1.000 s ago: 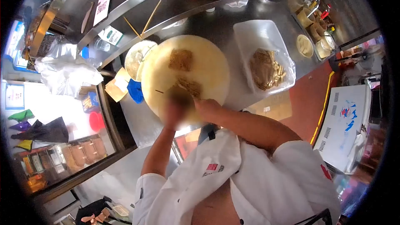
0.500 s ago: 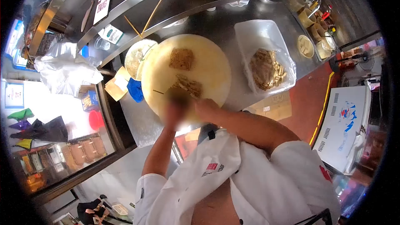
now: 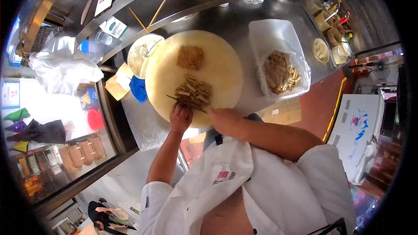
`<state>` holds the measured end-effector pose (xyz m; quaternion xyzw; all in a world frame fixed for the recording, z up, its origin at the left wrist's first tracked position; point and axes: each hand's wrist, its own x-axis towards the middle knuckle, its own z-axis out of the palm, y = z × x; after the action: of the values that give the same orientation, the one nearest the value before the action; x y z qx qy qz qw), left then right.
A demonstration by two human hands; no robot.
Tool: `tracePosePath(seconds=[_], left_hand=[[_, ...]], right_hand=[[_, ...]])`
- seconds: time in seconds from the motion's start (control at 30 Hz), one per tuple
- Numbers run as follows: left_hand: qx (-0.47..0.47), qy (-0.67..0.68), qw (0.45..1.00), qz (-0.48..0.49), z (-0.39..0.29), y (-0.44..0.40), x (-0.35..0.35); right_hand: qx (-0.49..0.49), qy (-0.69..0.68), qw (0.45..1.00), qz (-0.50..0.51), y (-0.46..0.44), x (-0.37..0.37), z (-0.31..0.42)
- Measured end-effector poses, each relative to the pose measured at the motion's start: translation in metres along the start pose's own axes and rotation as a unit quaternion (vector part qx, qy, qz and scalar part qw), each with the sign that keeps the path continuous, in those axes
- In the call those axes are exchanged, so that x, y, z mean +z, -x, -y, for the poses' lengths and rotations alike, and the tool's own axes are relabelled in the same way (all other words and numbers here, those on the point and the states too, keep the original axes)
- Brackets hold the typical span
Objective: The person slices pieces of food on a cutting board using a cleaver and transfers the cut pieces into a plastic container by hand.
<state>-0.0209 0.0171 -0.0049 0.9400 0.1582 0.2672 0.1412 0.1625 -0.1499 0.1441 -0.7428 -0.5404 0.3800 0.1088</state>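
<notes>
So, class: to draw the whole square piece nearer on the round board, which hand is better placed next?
Probably the left hand: it is at the sliced strips and appears tool-free, while the right hand appears to grip the knife.

The round pale-yellow chopping board [image 3: 225, 67] presents a smooth, matt face; the square brown slab [image 3: 190, 57] and heaped brown strips [image 3: 194, 89] look rough. The grey metal counter [image 3: 147, 126] is smooth and glossy, the white rectangular tub [image 3: 274, 38] translucent plastic. The crumpled blue cloth [image 3: 138, 88] and white cloth jacket [image 3: 226, 161] appear matt; the thin tan sticks [image 3: 159, 10], wooden.
</notes>
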Motion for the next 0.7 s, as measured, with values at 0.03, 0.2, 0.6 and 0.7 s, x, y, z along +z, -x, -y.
tracePosePath(seconds=[0.03, 0.2, 0.6, 0.7], left_hand=[[0.015, -0.014, 1.000, -0.015, -0.002, -0.003, -0.001], [-0.033, -0.011, 0.999, 0.008, 0.001, 0.003, 0.001], [-0.216, 0.003, 0.970, -0.110, -0.005, 0.016, -0.011], [-0.341, -0.001, 0.931, -0.128, -0.003, 0.018, -0.018]], right_hand=[[0.002, -0.001, 1.000, 0.002, -0.006, 0.007, -0.002], [-0.043, -0.015, 0.998, -0.042, -0.053, 0.051, -0.018], [-0.001, 0.043, 0.996, -0.083, -0.006, -0.008, -0.060], [-0.018, 0.066, 0.989, -0.131, 0.013, -0.020, -0.065]])
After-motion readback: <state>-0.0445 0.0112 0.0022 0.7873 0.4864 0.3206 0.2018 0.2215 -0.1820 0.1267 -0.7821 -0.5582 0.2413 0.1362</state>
